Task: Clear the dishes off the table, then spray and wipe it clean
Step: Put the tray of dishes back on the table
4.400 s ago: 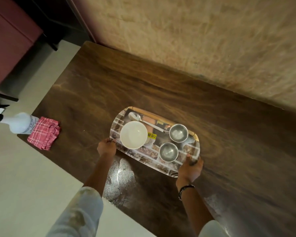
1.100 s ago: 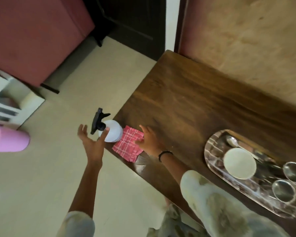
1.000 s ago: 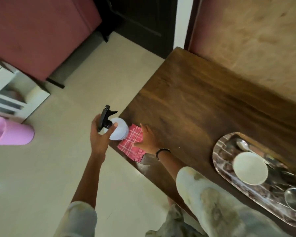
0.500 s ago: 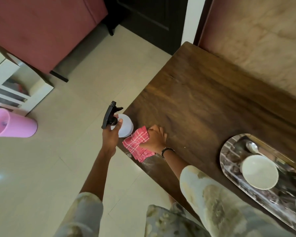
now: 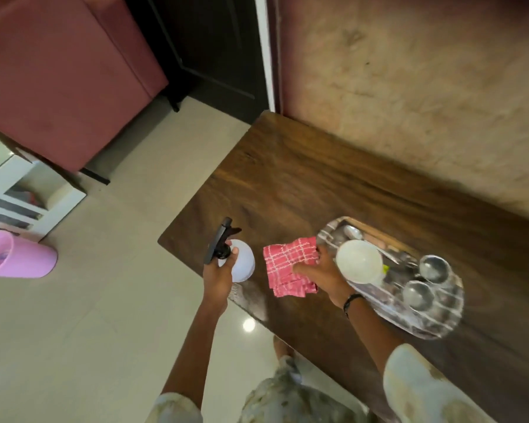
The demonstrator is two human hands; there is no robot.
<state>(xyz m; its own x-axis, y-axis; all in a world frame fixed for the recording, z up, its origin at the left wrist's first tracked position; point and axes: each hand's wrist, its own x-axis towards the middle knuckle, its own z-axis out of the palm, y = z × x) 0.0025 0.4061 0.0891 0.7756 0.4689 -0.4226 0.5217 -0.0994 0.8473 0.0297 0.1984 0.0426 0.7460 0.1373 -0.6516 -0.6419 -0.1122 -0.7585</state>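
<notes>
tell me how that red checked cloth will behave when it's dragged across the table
The red checked cloth is probably floppy: it droops in folds from the right hand. Likely light, since a few fingers carry it. It may bunch up unless pressed flat on the table.

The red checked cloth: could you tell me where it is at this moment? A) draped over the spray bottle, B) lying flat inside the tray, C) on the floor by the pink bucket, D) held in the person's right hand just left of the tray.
D: the right hand grips the red checked cloth above the table, left of the tray, while the left hand holds the spray bottle.
</notes>
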